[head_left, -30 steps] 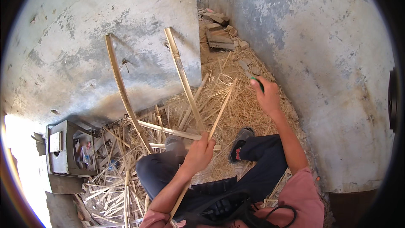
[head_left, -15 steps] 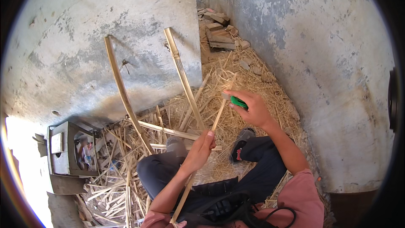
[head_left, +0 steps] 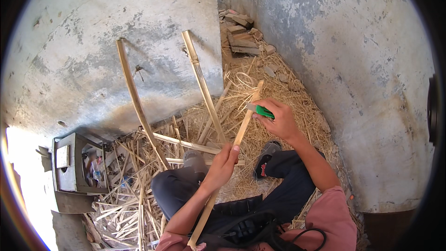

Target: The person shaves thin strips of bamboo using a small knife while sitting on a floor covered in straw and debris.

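Observation:
A long pale bamboo strip [head_left: 244, 128] slants from my lap up past my knees, its broad face showing. My left hand [head_left: 221, 166] is closed around the strip near its middle. In my right hand [head_left: 278, 120] I grip a green-handled utility knife [head_left: 265, 111]; its grey blade lies across the strip near the far end, though the exact contact is hard to make out. Thin curled shavings [head_left: 245, 80] rise beside that end. Below my left hand the strip runs over my dark trousers to the lower edge.
Two long bamboo pieces [head_left: 204, 88] [head_left: 134, 93] lean against the left wall. Straw-like shavings [head_left: 297, 121] cover the floor, with split strips [head_left: 125, 218] heaped at left. A wooden box [head_left: 69, 167] stands at far left; bricks [head_left: 244, 44] lie in the corner. My shoe [head_left: 267, 158] rests mid-floor.
The bamboo strip has turned from its narrow edge to its broad face. Shavings near its far end now curl in larger loops. Both hands stay in nearly the same place.

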`<control>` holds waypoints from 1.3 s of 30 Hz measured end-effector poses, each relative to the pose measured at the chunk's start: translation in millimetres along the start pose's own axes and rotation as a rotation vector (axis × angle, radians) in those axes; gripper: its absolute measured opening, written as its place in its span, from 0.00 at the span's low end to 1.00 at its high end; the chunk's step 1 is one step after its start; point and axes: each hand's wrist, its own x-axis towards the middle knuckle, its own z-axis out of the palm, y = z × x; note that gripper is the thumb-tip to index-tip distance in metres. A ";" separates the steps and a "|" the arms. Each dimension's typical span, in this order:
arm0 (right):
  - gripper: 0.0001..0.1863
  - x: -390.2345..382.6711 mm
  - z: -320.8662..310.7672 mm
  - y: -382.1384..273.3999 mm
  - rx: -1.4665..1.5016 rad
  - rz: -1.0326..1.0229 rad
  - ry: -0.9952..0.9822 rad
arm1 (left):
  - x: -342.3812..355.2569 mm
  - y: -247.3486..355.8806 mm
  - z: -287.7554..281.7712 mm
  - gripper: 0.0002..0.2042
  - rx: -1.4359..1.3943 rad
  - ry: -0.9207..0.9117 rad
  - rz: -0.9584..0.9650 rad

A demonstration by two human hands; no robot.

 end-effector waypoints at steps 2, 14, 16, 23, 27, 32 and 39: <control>0.16 0.0 -0.2 0.1 -0.010 -0.013 0.015 | 0.6 -1.2 0.4 0.22 0.016 0.001 0.005; 0.20 -2.0 -5.3 3.4 -0.048 -0.010 -0.012 | 0.4 3.8 -1.3 0.23 -0.018 -0.067 -0.029; 0.20 -1.5 -4.3 0.7 -0.031 -0.009 -0.012 | -3.4 11.1 -4.4 0.24 0.109 -0.108 0.010; 0.19 0.6 -9.2 9.4 -0.057 0.097 0.057 | -7.6 18.0 -30.9 0.25 0.336 -0.408 -0.147; 0.23 2.9 -15.9 8.0 -0.048 0.151 0.011 | -8.3 29.0 -29.5 0.19 0.325 -0.348 -0.227; 0.20 -7.1 -6.0 -14.0 0.072 0.141 -0.054 | -3.2 7.8 -19.3 0.17 0.212 -0.100 -0.007; 0.18 -20.4 15.7 -23.5 0.096 0.041 -0.262 | -0.7 5.8 -19.3 0.16 0.150 -0.013 0.034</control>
